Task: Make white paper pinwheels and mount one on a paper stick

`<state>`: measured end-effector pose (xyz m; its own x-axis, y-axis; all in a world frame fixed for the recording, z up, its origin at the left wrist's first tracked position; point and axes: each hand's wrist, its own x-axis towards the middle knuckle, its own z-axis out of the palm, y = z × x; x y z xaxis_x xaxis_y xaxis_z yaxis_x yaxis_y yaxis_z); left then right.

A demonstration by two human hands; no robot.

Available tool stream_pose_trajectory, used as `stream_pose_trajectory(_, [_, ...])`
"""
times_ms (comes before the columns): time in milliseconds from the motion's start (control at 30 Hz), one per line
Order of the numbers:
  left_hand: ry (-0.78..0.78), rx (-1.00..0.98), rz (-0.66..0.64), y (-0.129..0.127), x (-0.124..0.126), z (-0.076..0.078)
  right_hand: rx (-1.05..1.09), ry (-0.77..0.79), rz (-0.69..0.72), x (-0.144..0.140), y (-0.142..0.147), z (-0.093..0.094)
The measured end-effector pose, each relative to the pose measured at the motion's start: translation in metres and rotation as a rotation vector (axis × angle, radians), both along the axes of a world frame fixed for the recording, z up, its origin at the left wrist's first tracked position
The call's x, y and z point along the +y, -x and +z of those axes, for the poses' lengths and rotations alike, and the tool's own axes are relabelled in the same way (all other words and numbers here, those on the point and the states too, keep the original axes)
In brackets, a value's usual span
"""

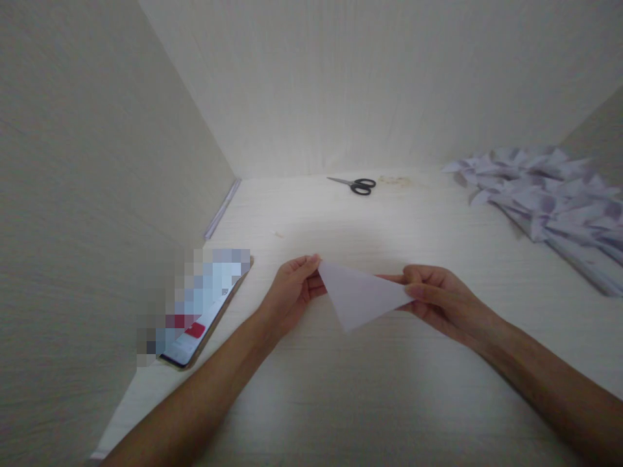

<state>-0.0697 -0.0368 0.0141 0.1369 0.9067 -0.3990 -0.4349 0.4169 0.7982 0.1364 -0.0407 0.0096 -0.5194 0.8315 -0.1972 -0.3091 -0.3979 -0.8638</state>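
Observation:
A white triangular piece of paper [363, 295] is held up between my two hands, above the pale table. My left hand [296, 285] pinches its upper left corner between thumb and fingers. At the other end, my right hand [433, 298] grips the right corner, thumb on top and fingers behind. The triangle's third corner points down toward me. Whether the sheet is folded in layers cannot be made out.
Scissors with black handles [363, 187] lie near the back wall. A phone [209, 318], partly blurred out, leans by the left wall. Many folded paper pieces [540, 194] are heaped at the right, with rolled paper sticks [579, 263]. Another thin roll [222, 209] lies along the left wall.

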Motion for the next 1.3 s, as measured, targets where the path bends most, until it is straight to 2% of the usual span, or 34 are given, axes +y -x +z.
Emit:
stream_pose_trajectory(133, [-0.094,0.116,-0.018,0.000,-0.003,-0.001,-0.028,0.038,-0.283,0.009,-0.001,-0.004])
stream_pose_trajectory(233, [-0.106,0.275,-0.193,-0.002,-0.005,0.002,-0.084,-0.011,-0.404,0.013,-0.004,-0.005])
stream_pose_trajectory(300, [-0.124,0.387,-0.341,-0.004,-0.008,0.005,-0.162,-0.086,-0.413,0.014,-0.006,-0.005])
stream_pose_trajectory(400, [-0.210,0.548,-0.520,-0.008,-0.013,0.009,-0.300,-0.210,-0.342,0.011,-0.006,-0.002])
stream_pose_trajectory(533, [-0.364,0.755,-0.655,-0.016,-0.021,0.012,-0.445,-0.328,-0.203,0.002,0.003,0.002])
stream_pose_trajectory(600, [-0.412,0.804,-0.645,-0.020,-0.024,0.012,-0.463,-0.349,-0.175,-0.001,0.008,0.004])
stream_pose_trajectory(700, [-0.474,0.835,-0.565,-0.025,-0.027,0.009,-0.442,-0.326,-0.217,-0.004,0.013,0.004])
stream_pose_trajectory(833, [-0.541,0.911,-0.477,-0.031,-0.030,0.005,-0.329,-0.198,-0.316,-0.007,0.019,0.002])
stream_pose_trajectory(1000, [-0.599,0.970,-0.432,-0.038,-0.033,0.001,-0.309,-0.010,-0.245,-0.018,0.027,-0.004])
stream_pose_trajectory(1100, [-0.617,0.957,-0.439,-0.040,-0.034,0.000,-0.303,0.038,-0.261,-0.020,0.027,-0.006])
stream_pose_trajectory(1200, [-0.620,0.950,-0.451,-0.038,-0.035,0.001,-0.275,-0.010,-0.383,-0.010,0.017,-0.005])
stream_pose_trajectory(1300, [-0.600,0.971,-0.434,-0.034,-0.036,0.001,-0.237,-0.059,-0.644,0.003,0.004,-0.004])
